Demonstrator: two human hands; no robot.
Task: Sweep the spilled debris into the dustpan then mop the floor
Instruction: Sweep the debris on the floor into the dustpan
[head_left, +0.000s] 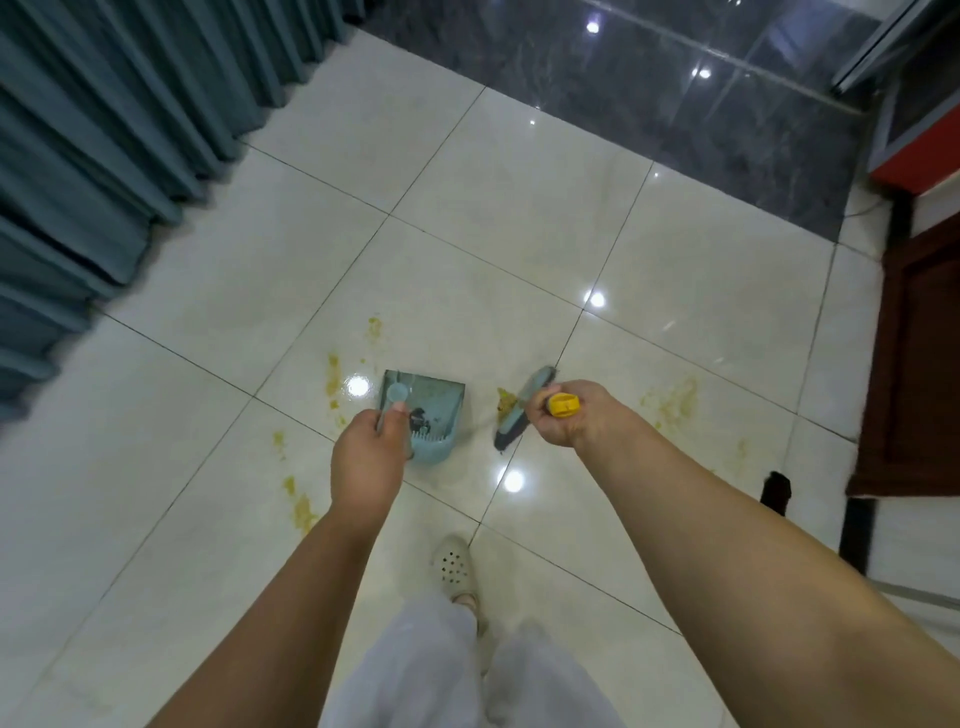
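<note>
A light blue dustpan (435, 415) stands on the white tile floor with some dark bits inside. My left hand (370, 457) grips the top of its upright handle. My right hand (574, 418) grips the yellow-capped end of a broom handle. The broom head (522, 413) rests on the floor just right of the dustpan, against a small yellow pile (506, 400). Yellow crumbly debris lies scattered: patches left of the dustpan (332, 382), a patch near my left forearm (302, 512), and a wider patch on the right (672, 402).
Teal curtains (104, 156) hang along the left. A dark glossy floor strip (675, 93) lies ahead. Dark wooden furniture (914, 364) stands at the right edge. My foot in a white clog (453, 566) is below the dustpan.
</note>
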